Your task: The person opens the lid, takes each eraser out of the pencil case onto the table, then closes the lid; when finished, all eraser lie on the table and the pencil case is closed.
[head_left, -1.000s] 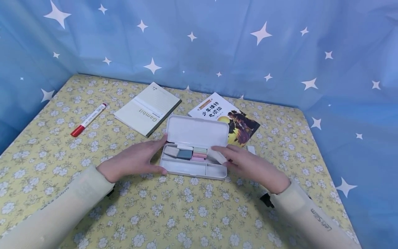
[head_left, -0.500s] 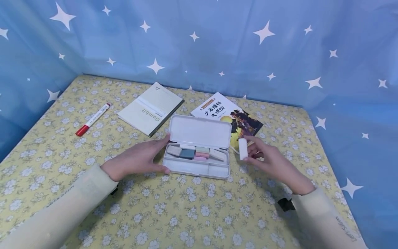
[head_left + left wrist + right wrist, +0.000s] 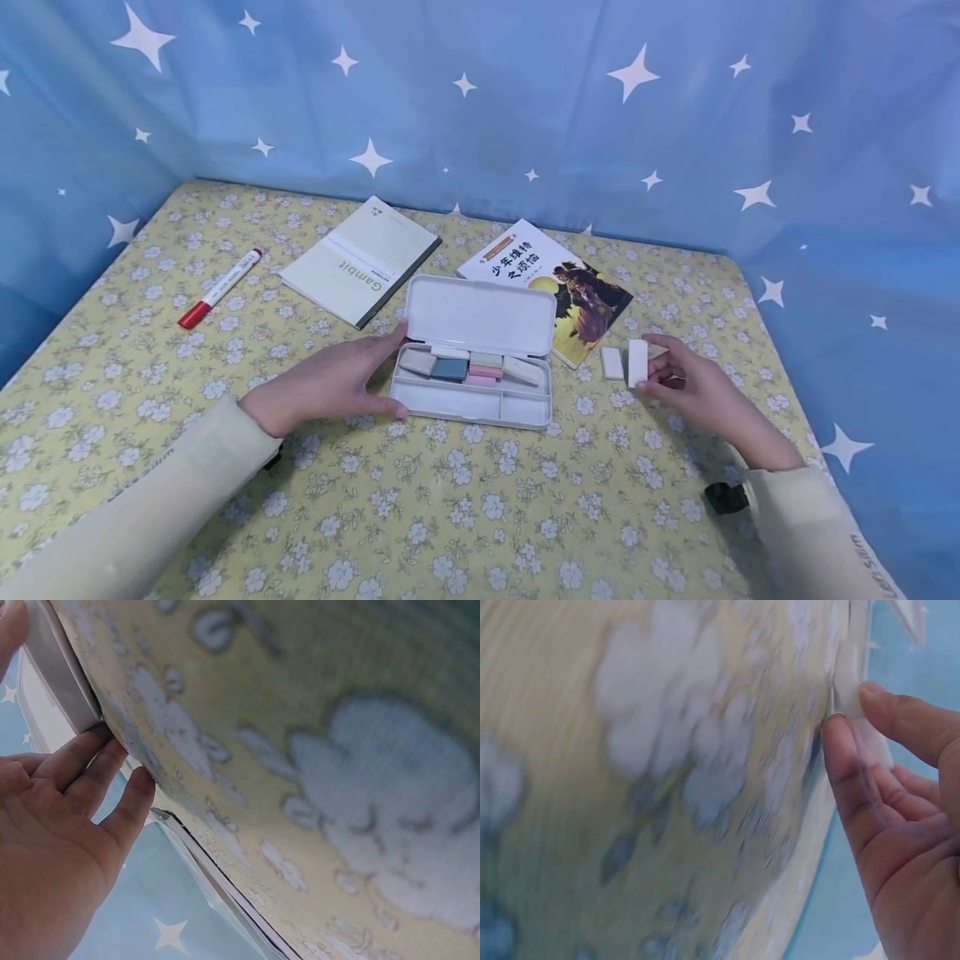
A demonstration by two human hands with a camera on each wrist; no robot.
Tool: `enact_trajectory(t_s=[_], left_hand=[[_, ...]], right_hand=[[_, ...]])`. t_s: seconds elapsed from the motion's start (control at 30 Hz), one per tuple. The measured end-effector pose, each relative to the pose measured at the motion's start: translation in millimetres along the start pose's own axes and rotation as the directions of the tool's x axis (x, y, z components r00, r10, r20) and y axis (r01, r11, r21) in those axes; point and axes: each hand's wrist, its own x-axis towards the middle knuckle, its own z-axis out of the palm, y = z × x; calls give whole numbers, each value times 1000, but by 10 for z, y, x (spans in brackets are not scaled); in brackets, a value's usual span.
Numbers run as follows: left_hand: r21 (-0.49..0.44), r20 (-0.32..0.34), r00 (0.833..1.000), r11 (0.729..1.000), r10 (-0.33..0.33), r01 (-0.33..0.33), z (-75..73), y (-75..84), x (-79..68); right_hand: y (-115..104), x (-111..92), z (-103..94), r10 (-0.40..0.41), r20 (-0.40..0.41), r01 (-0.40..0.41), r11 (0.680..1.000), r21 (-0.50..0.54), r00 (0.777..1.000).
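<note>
A white pencil case [image 3: 472, 312] lies with its lid up, several erasers in its back compartment, among them a teal eraser [image 3: 448, 369] and a pink eraser [image 3: 482, 381]. Its left end is held by my left hand [image 3: 326, 379], thumb at the front corner and fingers by the hinge; the left wrist view shows those fingers [image 3: 79, 769] against the case. My right hand [image 3: 693, 387] pinches a white block-shaped eraser [image 3: 637, 363] upright, between thumb and fingers, right of the case. Close by on the cloth lies another white eraser [image 3: 611, 363].
Behind the case are a Gambit notebook [image 3: 360, 262] and a book with a picture cover [image 3: 551, 279], partly hidden by the lid. A red-capped marker [image 3: 220, 288] lies far left. A flowered cloth [image 3: 420, 517] covers the table; a blue star-patterned curtain [image 3: 480, 108] stands behind.
My right hand has moved right, from the case out to the cloth, carrying the white eraser. The eraser lying on the cloth is now uncovered. My left hand stays on the case.
</note>
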Motion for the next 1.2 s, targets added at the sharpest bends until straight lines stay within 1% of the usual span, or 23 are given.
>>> enact_trajectory(t_s=[0.1, 0.23, 0.4, 0.6, 0.8, 1.2], left_hand=[[-2, 0, 1000, 1000, -6, 6, -4, 6, -4], [1, -3, 1000, 1000, -11, 11, -1, 4, -2], [9, -10, 1000, 1000, -7, 7, -4, -2, -2], [14, -16, 1000, 1000, -1, 1, -6, -1, 3], [10, -13, 1000, 1000, -5, 5, -7, 12, 11], [6, -4, 1000, 1000, 3, -3, 8, -4, 0]], right_hand=[[96, -18, -27, 16, -1, -16, 1000, 0, 1000], [183, -22, -78, 37, 18, -37, 999, 20, 999], [242, 5, -113, 32, 50, -35, 998, 54, 998], [271, 32, -122, 53, 84, -58, 997, 53, 995], [293, 27, -136, 79, 123, -90, 993, 82, 989], [281, 54, -161, 121, 202, -148, 981, 124, 972]])
